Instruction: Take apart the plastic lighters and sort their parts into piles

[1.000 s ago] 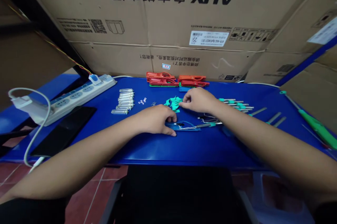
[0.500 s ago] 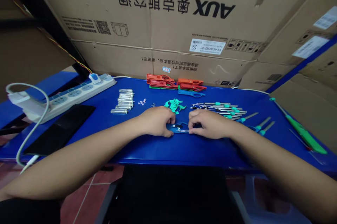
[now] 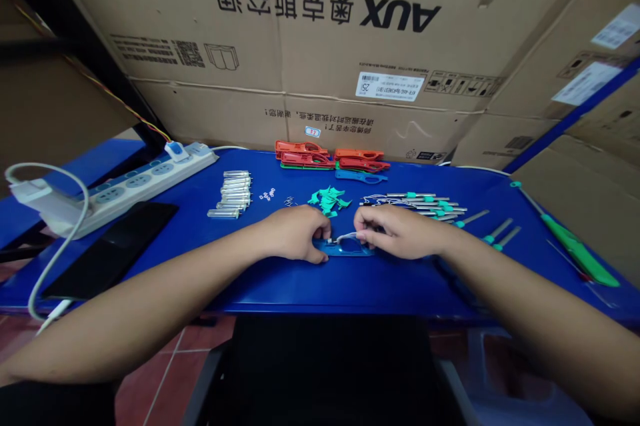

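Note:
A translucent blue plastic casing half (image 3: 357, 252) with an oval opening lies on the table in front of me. My left hand (image 3: 299, 234) is closed around its left end, thumb at the near side and fingers at the far side. White wires (image 3: 345, 237) run across the casing from a small dark part by my left fingertips. The far end of these wires is pinched in my right hand (image 3: 393, 231), just above the casing's right part. My left fingers hide the casing's left end.
Green plastic pieces (image 3: 329, 201) lie behind my hands, clear tubes (image 3: 233, 194) to the left. Metal rods with wires (image 3: 425, 203) and a green screwdriver (image 3: 575, 249) are on the right. Red casings (image 3: 305, 154) line the cardboard (image 3: 320, 59). A power strip (image 3: 135, 183) and phone (image 3: 113, 249) sit left.
My right hand has drawn the white wires up and slightly left over the casing. More of the casing's right end shows, and less of the black part. My left hand stays nearly in place.

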Demonstrator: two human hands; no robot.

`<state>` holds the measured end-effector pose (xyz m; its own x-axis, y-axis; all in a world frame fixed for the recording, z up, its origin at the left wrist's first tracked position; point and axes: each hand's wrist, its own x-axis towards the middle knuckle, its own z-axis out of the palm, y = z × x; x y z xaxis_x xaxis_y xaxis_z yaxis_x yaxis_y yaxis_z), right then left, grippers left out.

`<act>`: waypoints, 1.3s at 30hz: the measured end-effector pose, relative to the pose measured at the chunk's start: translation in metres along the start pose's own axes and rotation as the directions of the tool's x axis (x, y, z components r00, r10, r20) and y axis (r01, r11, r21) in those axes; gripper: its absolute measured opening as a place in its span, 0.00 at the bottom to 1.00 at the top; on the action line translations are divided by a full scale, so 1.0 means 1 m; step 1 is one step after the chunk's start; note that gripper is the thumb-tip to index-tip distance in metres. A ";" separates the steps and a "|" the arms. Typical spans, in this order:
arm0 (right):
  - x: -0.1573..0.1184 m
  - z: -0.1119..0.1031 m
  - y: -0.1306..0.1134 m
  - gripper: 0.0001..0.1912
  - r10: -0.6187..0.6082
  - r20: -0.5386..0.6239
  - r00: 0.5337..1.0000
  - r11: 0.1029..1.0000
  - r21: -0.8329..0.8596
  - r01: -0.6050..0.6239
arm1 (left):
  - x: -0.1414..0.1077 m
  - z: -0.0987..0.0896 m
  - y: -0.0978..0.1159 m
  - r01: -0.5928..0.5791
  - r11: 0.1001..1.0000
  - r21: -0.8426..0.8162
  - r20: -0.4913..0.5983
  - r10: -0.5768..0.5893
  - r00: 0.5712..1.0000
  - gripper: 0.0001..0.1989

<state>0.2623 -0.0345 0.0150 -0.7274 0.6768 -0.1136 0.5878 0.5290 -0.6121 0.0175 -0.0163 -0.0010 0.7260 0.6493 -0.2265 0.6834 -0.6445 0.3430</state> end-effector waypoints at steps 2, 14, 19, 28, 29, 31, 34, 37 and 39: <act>0.001 -0.001 0.002 0.07 0.000 -0.011 1.000 0.992 0.128 0.002 | 0.000 0.000 -0.002 -0.012 1.000 0.002 0.021 0.012 1.000 0.18; -0.041 -0.016 0.029 0.18 0.079 -0.099 0.992 0.946 -0.305 -0.106 | -0.016 -0.025 -0.023 0.015 1.000 -0.010 -0.008 -0.015 1.000 0.24; -0.060 0.000 0.042 0.11 0.108 -0.172 0.979 0.853 -0.491 -0.180 | -0.009 -0.013 -0.022 -0.045 0.999 -0.014 0.049 0.046 0.998 0.24; -0.058 -0.016 0.032 0.13 0.062 -0.266 0.962 0.836 -0.513 -0.196 | -0.007 -0.009 -0.021 -0.052 0.998 -0.039 0.110 0.056 0.992 0.21; -0.063 -0.027 0.032 0.14 0.070 -0.288 0.955 0.841 -0.498 -0.212 | -0.007 -0.010 -0.020 -0.056 0.998 -0.038 0.109 0.060 0.992 0.21; -0.075 -0.047 0.036 0.14 0.075 -0.317 0.945 0.858 -0.463 -0.223 | -0.007 -0.010 -0.020 -0.062 0.997 -0.037 0.104 0.066 0.992 0.21; -0.092 -0.066 0.049 0.14 0.102 -0.228 0.968 0.893 -0.408 -0.190 | -0.007 -0.009 -0.020 -0.055 0.998 -0.040 0.103 0.059 0.993 0.21; -0.100 -0.065 0.064 0.16 0.180 -0.060 0.982 0.924 -0.332 -0.189 | -0.006 -0.008 -0.018 -0.047 0.998 -0.047 0.111 0.052 0.992 0.21; -0.101 -0.058 0.072 0.18 0.219 -0.001 0.976 0.926 -0.313 -0.209 | -0.006 -0.009 -0.017 -0.052 0.997 -0.048 0.120 0.058 0.991 0.20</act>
<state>0.3987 -0.0347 0.0277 -0.5804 0.7769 -0.2440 0.8072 0.5094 -0.2981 0.0005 -0.0059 0.0023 0.7682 0.5578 -0.3142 0.6401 -0.6574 0.3977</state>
